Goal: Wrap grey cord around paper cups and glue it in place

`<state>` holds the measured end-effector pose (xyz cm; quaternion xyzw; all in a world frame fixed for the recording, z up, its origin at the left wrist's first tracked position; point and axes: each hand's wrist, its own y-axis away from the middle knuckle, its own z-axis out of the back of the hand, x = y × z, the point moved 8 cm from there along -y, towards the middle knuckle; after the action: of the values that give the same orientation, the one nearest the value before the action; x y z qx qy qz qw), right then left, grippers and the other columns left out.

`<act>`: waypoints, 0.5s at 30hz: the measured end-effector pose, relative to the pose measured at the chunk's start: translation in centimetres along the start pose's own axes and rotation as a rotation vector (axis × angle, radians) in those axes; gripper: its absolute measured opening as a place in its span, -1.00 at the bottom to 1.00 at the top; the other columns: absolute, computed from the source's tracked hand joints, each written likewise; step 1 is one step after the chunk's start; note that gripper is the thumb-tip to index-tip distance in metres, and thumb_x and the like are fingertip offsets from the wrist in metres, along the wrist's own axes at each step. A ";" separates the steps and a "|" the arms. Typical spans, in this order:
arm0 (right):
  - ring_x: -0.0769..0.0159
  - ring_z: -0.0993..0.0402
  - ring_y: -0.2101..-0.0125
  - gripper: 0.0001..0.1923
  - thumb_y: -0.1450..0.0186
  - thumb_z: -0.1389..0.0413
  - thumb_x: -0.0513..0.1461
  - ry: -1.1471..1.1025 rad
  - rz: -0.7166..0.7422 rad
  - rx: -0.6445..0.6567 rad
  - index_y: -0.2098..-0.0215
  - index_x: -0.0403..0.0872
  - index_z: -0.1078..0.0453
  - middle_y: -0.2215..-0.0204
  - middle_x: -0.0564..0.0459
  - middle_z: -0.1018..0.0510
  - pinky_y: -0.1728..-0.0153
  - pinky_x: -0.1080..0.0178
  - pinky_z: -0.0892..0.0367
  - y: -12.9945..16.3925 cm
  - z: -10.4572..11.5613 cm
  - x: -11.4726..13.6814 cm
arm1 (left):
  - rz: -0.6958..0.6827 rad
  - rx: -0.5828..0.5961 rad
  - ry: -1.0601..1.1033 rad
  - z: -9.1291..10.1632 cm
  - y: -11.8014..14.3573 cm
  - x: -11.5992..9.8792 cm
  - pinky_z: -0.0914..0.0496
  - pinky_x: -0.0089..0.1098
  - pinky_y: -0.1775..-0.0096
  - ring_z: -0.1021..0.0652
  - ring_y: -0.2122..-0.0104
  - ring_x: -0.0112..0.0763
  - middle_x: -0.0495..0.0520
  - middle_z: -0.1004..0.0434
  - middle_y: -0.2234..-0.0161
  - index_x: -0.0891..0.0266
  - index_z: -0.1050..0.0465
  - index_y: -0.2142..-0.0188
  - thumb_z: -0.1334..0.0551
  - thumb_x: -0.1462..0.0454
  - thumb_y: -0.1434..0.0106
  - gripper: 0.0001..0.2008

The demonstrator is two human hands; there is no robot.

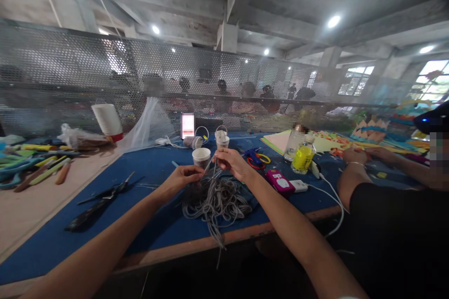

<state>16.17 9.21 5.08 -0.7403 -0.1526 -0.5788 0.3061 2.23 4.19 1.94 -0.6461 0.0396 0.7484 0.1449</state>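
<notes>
A tangled heap of grey cord (219, 201) lies on the blue table covering before me, some strands hanging over the front edge. Above it, my right hand (231, 162) is closed in a pinch on strands of the cord. My left hand (182, 180) is also closed, thumb and finger pinched on a strand just left of the right hand. Right behind my hands stands an upright paper cup (201, 154). Farther back are a cup with a looped handle (221, 138) and a cord-wrapped cup (192, 142) lying on its side.
Black-handled scissors (101, 203) lie at left, near assorted tools (42, 168) and stacked paper cups (107, 121). To the right are a magenta power bank (279, 183), a yellow-labelled bottle (303, 156) and a white cable (333, 189). A co-worker's arm (354, 168) reaches in there.
</notes>
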 end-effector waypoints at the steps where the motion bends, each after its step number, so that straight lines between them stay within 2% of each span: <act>1: 0.58 -0.14 0.64 -0.73 -0.14 -0.18 -0.09 -0.026 0.000 -0.002 0.39 -0.14 -0.35 0.45 0.09 -0.49 0.62 0.43 0.01 0.0 0.1 0.2 | -0.006 0.015 -0.020 -0.1 -0.1 0.1 -0.31 -0.40 0.34 -0.47 0.45 -0.38 0.05 -0.54 0.42 0.29 -0.57 0.29 -0.34 0.16 -0.07 -0.74; 4: 0.60 -0.04 0.69 -0.74 -0.13 -0.19 -0.08 -0.112 -0.005 -0.014 0.40 -0.12 -0.33 0.57 0.17 -0.39 0.65 0.42 0.06 0.1 0.5 0.9 | -0.018 0.090 -0.081 -0.5 -0.3 0.5 -0.33 -0.38 0.29 -0.51 0.38 -0.31 0.09 -0.59 0.37 0.28 -0.59 0.28 -0.34 0.16 -0.08 -0.74; 7: 0.61 0.00 0.69 -0.75 -0.13 -0.19 -0.09 -0.147 0.029 -0.062 0.38 -0.12 -0.35 0.58 0.18 -0.36 0.64 0.42 0.05 0.1 1.4 1.9 | -0.005 0.134 -0.110 -0.8 -0.4 0.9 -0.34 -0.35 0.23 -0.53 0.33 -0.26 0.10 -0.61 0.34 0.27 -0.59 0.27 -0.32 0.16 -0.09 -0.74; 12: 0.54 -0.18 0.56 -0.74 -0.09 -0.25 -0.11 -0.079 0.099 -0.161 0.37 -0.13 -0.41 0.53 0.15 -0.36 0.53 0.42 -0.13 0.2 2.4 2.5 | -0.032 0.109 -0.132 -0.9 -0.2 0.1 -0.35 -0.26 0.14 -0.54 0.25 -0.16 0.13 -0.62 0.28 0.26 -0.59 0.24 -0.30 0.14 -0.11 -0.72; 15: 0.49 -0.31 0.46 -0.75 -0.11 -0.23 -0.11 -0.015 0.101 -0.113 0.37 -0.14 -0.41 0.43 0.09 -0.45 0.42 0.40 -0.23 0.3 1.4 2.3 | -0.069 0.042 -0.107 -0.5 0.1 -1.3 -0.30 -0.20 0.05 -0.51 0.14 -0.09 0.17 -0.60 0.19 0.26 -0.58 0.20 -0.31 0.13 -0.10 -0.68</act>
<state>18.06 9.60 6.94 -0.7674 -0.0843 -0.5649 0.2914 2.87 3.77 3.07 -0.6028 0.0251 0.7754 0.1863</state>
